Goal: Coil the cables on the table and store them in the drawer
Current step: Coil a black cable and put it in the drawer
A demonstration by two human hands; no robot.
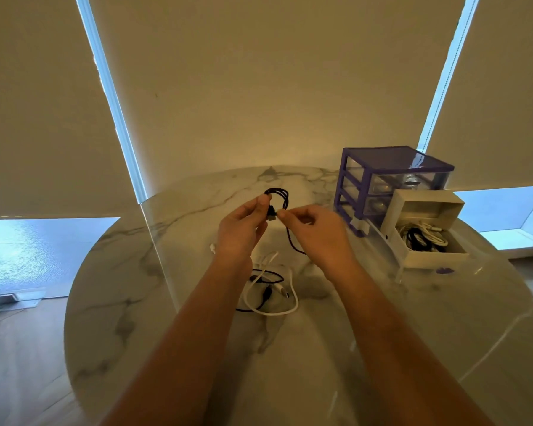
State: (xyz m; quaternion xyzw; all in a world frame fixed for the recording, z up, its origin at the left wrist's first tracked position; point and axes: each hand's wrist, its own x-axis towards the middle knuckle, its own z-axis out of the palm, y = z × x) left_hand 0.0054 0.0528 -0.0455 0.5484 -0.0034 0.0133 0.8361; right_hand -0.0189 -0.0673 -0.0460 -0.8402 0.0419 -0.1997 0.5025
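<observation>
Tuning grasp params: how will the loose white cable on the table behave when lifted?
Likely floppy: the white cable lies in slack curves on the table. Probably light, being thin. It overlaps a black cable, so lifting may drag that along.

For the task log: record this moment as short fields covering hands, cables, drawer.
left hand: holds the black cable coil
right hand: pinches the same cable near its plug
loose cables: white and black, tangled on the marble table
drawer: pulled out, cables already inside
drawer unit: purple frame, on the table's right
</observation>
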